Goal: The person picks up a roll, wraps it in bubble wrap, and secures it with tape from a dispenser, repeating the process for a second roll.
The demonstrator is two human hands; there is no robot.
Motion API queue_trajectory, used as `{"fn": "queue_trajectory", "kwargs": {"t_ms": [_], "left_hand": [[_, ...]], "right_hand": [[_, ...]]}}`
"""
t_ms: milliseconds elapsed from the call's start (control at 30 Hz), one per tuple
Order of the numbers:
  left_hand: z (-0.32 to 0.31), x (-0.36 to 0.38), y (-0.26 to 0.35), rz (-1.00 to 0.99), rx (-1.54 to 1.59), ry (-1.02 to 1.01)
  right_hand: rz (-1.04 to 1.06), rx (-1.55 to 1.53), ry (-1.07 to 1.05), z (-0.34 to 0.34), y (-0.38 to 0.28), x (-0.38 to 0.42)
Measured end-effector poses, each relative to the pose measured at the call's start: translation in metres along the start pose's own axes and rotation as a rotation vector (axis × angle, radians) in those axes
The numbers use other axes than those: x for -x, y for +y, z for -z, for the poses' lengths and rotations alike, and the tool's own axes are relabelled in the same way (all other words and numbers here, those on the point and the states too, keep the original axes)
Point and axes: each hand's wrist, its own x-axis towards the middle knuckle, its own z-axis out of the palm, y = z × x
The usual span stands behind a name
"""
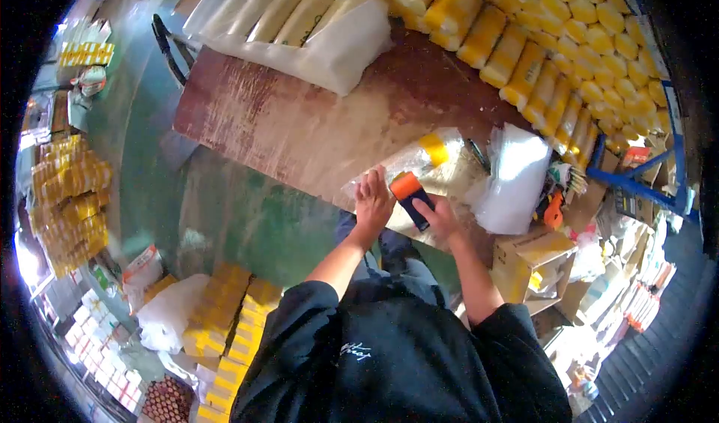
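Observation:
On the near edge of the table, a clear plastic-wrapped package (404, 157) lies with a band of yellow tape (434, 149) across it. My left hand (372, 202) rests at the package's near-left end, its fingers stretched out and touching the plastic. To the right of it, my right hand (440, 217) is closed around the dark body of a tape dispenser (410, 197) with an orange top. The dispenser is tilted and close to my left fingertips. What lies inside the wrapping is hard to make out.
A white foam-lined box (341, 56) with wrapped rolls stands at the table's far left. Stacked yellow-taped packages (517, 64) line the far right. Clear plastic bags (515, 176) lie right of the package. A cardboard box (533, 266) and yellow cartons (217, 311) flank me.

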Motion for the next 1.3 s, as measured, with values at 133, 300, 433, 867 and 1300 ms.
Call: {"fn": "queue_trajectory", "kwargs": {"t_ms": [133,300,433,867,1300], "left_hand": [[-0.002,-0.001,-0.006,0.023,0.113,-0.025],[0.038,-0.021,-0.012,0.119,0.399,-0.106],[0.042,-0.035,-0.033,0.018,0.572,-0.120],[0.018,-0.052,-0.068,-0.167,0.651,-0.148],[0.060,-0.084,-0.069,-0.176,0.307,-0.392]], "right_hand": [[-0.201,0.192,0.104,-0.013,0.002,-0.025],[-0.311,0.356,0.201,-0.017,0.022,-0.056],[-0.248,0.231,0.135,-0.016,0.012,-0.041],[-0.215,0.181,0.071,-0.012,0.016,-0.058],[-0.192,0.273,0.178,-0.019,-0.011,-0.058]]}}
